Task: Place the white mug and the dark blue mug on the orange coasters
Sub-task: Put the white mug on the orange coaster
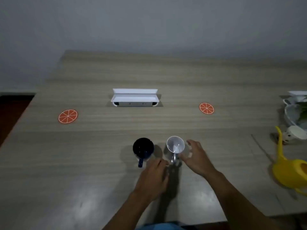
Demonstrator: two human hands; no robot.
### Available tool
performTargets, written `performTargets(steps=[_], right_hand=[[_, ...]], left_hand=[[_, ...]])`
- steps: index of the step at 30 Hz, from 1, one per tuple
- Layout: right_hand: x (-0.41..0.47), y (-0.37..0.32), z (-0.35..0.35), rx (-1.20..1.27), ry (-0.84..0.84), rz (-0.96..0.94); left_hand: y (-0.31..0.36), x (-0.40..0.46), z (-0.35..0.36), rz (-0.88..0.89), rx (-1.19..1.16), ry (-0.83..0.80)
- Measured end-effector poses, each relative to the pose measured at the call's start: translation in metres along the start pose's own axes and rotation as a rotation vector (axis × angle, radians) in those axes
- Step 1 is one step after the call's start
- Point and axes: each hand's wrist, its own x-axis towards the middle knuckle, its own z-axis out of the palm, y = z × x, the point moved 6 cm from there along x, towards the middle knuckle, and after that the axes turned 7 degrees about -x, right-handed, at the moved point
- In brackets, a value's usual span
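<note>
A dark blue mug [143,148] stands upright in the middle of the wooden table [149,77], its handle pointing toward me. Just right of it stands a white mug [175,144], also upright, handle toward me. My left hand [153,176] hovers just behind the blue mug's handle, fingers loosely curled, holding nothing. My right hand [197,157] is spread open beside the white mug's right side, fingers close to it but not closed around it. One orange coaster [68,116] lies far left, the other orange coaster [206,108] lies right of centre.
A white socket box [134,97] with its lid raised sits at the table's middle back. A yellow watering can [289,170] lies at the right edge, with white dishes [294,113] and a small white cup [295,132] behind it. The table's left edge drops to a dark floor.
</note>
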Motion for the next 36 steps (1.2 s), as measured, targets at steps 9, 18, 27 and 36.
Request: performTargets(steps=[9, 18, 27, 36], right_hand=[[0.019, 0.000, 0.040, 0.025, 0.125, 0.015], [0.042, 0.052, 0.003, 0.125, 0.118, 0.004], [0.106, 0.128, -0.090, 0.126, 0.230, 0.061], [0.201, 0.152, -0.146, 0.234, 0.424, 0.106]], left_hand=[[-0.042, -0.004, 0.066, -0.280, 0.290, -0.406], [-0.028, 0.023, 0.087, -0.442, 0.331, -0.329], [0.008, 0.140, 0.142, -0.386, 0.321, -0.279], [-0.007, 0.262, 0.165, -0.364, 0.305, -0.013]])
